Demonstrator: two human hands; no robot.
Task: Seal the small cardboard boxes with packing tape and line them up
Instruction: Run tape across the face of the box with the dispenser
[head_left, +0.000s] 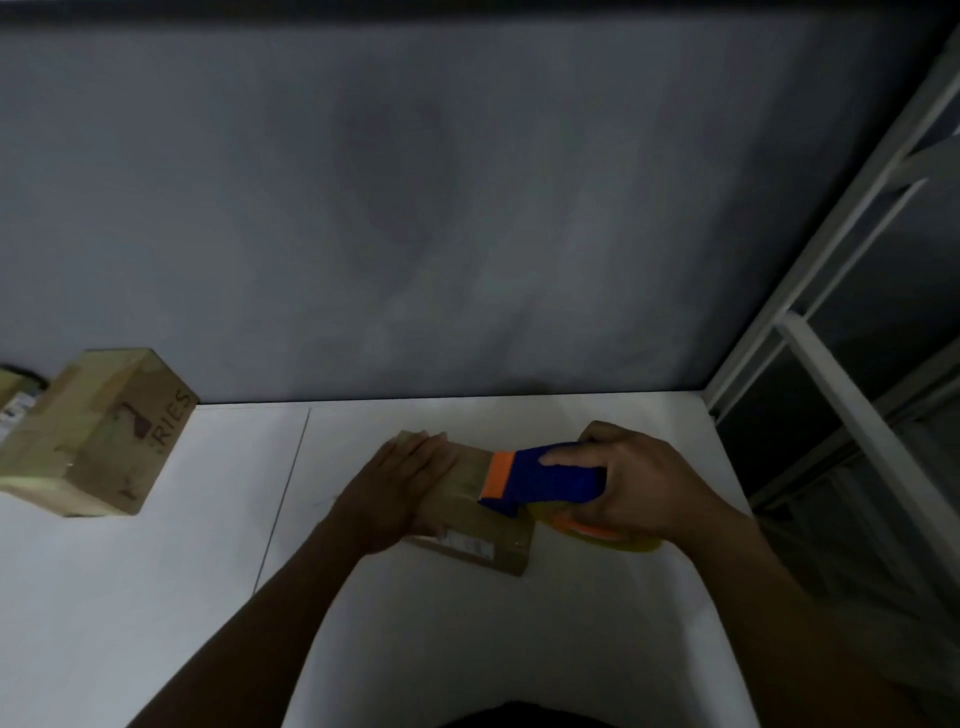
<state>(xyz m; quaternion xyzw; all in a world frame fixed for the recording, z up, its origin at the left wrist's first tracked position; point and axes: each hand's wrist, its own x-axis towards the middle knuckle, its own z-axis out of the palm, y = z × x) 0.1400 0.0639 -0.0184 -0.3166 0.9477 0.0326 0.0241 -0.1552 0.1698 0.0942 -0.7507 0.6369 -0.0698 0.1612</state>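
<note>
Blue dispenser on box; table edge near, rightward.

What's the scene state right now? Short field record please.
left hand: flat on the small box, fingers straight
right hand: grips the tape dispenser
tape dispenser: blue and orange, at the small box's right end
small box: centre of the table
second box: far left, by the wall
</note>
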